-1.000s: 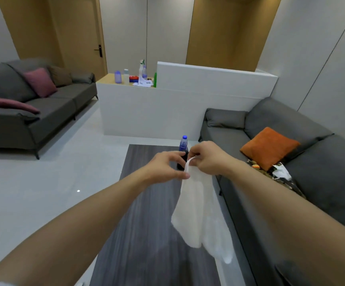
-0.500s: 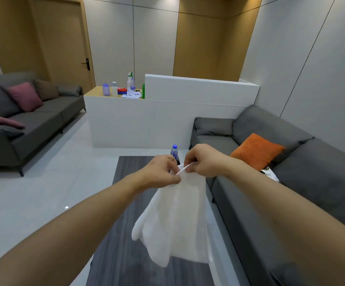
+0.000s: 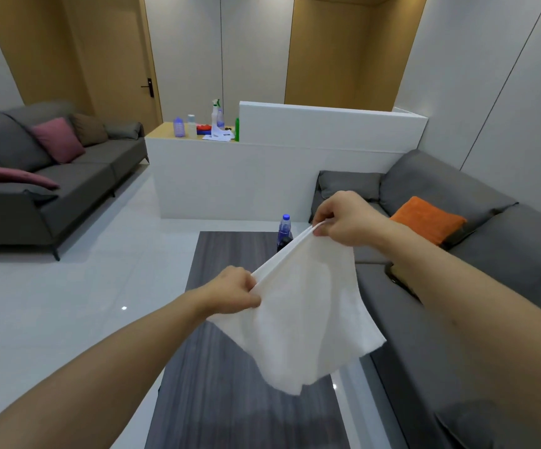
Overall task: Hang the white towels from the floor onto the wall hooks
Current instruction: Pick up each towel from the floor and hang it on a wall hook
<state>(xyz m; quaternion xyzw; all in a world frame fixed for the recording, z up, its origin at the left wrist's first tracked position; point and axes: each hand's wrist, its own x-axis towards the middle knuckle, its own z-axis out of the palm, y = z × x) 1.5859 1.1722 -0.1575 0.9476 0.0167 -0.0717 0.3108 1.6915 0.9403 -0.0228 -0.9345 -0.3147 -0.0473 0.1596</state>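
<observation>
- The white towel (image 3: 308, 319) is up in the air, held out in front of the person over the near part of the dark wood-grain coffee table (image 3: 230, 400), nowhere close to the floor.
- Left hand (image 3: 233, 294) has its fingers curled tight and pinches the lower left end of the towel's top hem.
- Right hand (image 3: 343, 218) sits higher and farther away, thumb and fingers pinching the other end of that same hem.
- So the hem runs taut on a diagonal between the two hands, low on the left and high on the right, and the rest of the cloth hangs loose below with a wavy bottom edge.
- A blue-capped bottle (image 3: 284, 230) stands at the far end of the table, partly hidden behind the towel's edge.
- On the right there's a grey sofa (image 3: 489, 254) with an orange cushion (image 3: 427, 218) on it.
- Far left is another grey sofa (image 3: 52, 176) with a pink cushion (image 3: 57, 139) on it.
- Straight ahead is a white partition counter (image 3: 262, 176) with a spray bottle (image 3: 215, 116) and some other small bottles on top.
- Can't see any wall hooks from this angle.
</observation>
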